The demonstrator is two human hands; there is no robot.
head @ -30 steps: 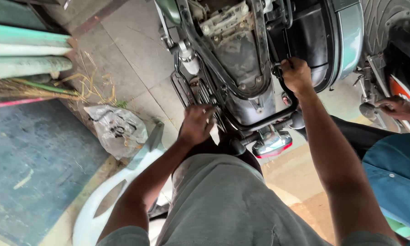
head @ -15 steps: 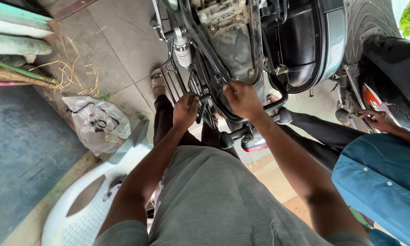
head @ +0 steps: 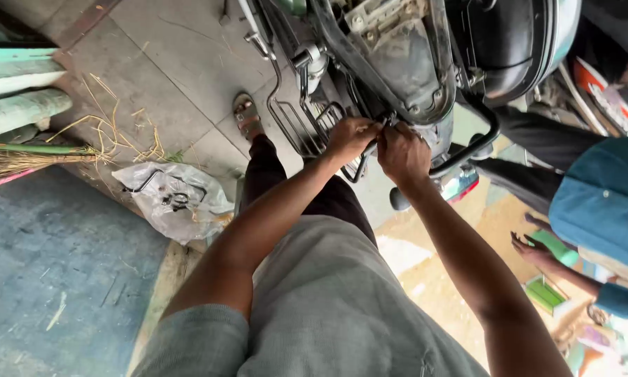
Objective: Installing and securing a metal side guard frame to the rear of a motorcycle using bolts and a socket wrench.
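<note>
I see both hands at upper centre of the frame, pressed against the rear underside of a scooter (head: 425, 49); left hand (head: 350, 138) has its fingers curled shut around a thin black metal rack (head: 307, 126) (exact bar hidden by the knuckles); right hand (head: 402, 155) sits just beside it, nearly touching, fingers bent in against the grey underbody panel (head: 397, 63); I cannot tell whether it grips anything. A black grab rail (head: 478, 146) curves right of the right hand, red tail light (head: 460, 187) below it. Left of centre, a crumpled plastic bag (head: 171, 199) lies on the paving; a sandalled foot (head: 246, 115) above it. Another person's blue sleeve (head: 600, 202) at right edge.
</note>
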